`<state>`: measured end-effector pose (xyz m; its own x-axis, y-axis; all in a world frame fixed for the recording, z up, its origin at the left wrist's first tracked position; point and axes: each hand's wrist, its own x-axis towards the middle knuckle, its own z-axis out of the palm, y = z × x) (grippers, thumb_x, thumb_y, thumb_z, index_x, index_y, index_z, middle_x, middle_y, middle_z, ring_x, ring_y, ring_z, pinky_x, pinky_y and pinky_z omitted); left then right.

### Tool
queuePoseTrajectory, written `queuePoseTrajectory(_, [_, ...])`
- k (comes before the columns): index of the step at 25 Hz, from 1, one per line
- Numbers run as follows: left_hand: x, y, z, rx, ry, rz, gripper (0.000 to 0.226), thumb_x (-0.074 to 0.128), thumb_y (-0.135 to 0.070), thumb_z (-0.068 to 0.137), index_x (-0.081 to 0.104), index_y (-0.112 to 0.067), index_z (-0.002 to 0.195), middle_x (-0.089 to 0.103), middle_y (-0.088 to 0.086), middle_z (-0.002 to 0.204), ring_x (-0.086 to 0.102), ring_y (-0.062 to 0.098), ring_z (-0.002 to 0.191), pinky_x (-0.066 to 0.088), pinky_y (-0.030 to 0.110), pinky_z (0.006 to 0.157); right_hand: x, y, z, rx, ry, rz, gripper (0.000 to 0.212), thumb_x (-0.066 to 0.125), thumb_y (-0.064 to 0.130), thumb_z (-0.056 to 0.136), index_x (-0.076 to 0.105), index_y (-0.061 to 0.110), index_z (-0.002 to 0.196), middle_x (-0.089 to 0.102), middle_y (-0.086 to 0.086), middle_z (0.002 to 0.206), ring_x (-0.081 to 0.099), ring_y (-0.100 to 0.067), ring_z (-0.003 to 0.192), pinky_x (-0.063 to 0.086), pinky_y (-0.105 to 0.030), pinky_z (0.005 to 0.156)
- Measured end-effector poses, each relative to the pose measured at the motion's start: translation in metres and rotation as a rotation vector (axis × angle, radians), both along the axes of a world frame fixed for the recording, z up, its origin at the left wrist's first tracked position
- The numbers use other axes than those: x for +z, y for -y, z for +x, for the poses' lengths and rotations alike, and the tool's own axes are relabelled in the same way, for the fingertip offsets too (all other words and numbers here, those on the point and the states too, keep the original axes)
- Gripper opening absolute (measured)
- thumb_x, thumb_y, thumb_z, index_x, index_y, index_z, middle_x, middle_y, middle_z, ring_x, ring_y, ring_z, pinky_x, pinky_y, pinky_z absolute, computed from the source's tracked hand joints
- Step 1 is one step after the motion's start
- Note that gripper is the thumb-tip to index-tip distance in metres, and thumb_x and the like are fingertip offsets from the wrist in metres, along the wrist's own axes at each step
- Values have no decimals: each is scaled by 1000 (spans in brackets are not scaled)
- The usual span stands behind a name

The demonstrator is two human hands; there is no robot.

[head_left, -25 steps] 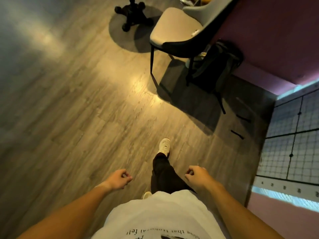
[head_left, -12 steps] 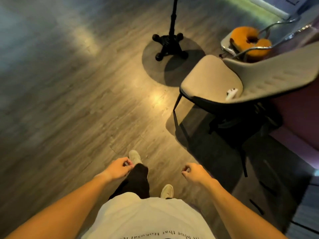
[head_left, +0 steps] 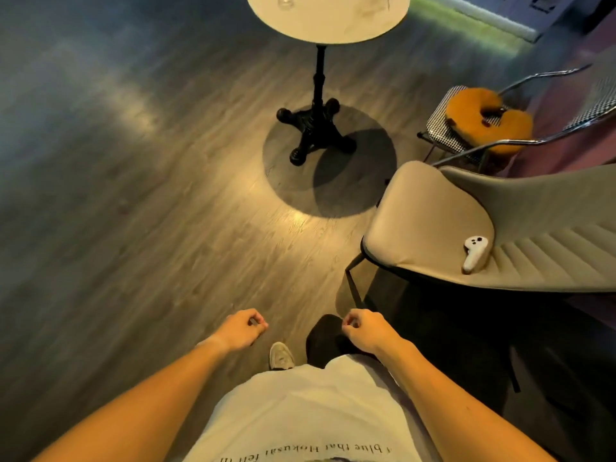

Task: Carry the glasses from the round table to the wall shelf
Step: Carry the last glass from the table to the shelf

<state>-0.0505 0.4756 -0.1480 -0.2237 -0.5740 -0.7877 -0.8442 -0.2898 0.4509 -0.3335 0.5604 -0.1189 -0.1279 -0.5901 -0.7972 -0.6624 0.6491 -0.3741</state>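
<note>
Looking down through the head camera, we see the round bench [head_left: 328, 20] at twelve o'clock, its pale top cut off by the upper edge and standing on a black cast pedestal [head_left: 315, 128] on the wood-plank floor [head_left: 133, 228]. One glass [head_left: 286, 1] shows on the bench top at about eleven o'clock, only its lower part in frame; a faint shape near the bench's right rim is too blurred to name. We cannot tell how many glasses are left there.

Our left hand [head_left: 241, 330] and right hand [head_left: 365, 330] hang low at six o'clock, well apart from the bench. Each grip is loosely curled and grasps nothing. A pale shoe [head_left: 281, 355] shows between them.

We judge that we are walking toward the bench to pick up a glass. The wall shelf is out of view, so what already stands on it cannot be checked. The reach, the lift and the carry for this glass are all left to do.

At three o'clock stands a beige upholstered chair [head_left: 433, 228] with a white handheld controller [head_left: 475, 254] on its seat. Behind it, at two o'clock, a metal-framed chair [head_left: 473, 128] carries an orange neck pillow [head_left: 490, 118].

For writing, our white T-shirt [head_left: 300, 411] bears a printed line seen upside down; we make out "blue that Hokusai", the rest is unclear. No brand is readable.
</note>
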Motion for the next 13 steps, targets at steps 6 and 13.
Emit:
queuePoseTrajectory(6, [-17,172,-51,-78,31,73,8,63,-22,91,65,-17,86,68,5,81,62,18,73,56,39,80,-16,160,-49,-33,19,-1,12,56,31,91,64,23,87,70,-7,103,63,-25,94,54,-39,84])
queuePoseTrajectory(13, [20,390,-180,-115,-66,-54,11,60,-25,93,61,-17,85,65,3,84,57,16,73,50,33,69,-3,354,-160,-93,-5,-70,12,56,27,92,66,24,87,69,-1,96,62,-21,91,52,-33,78])
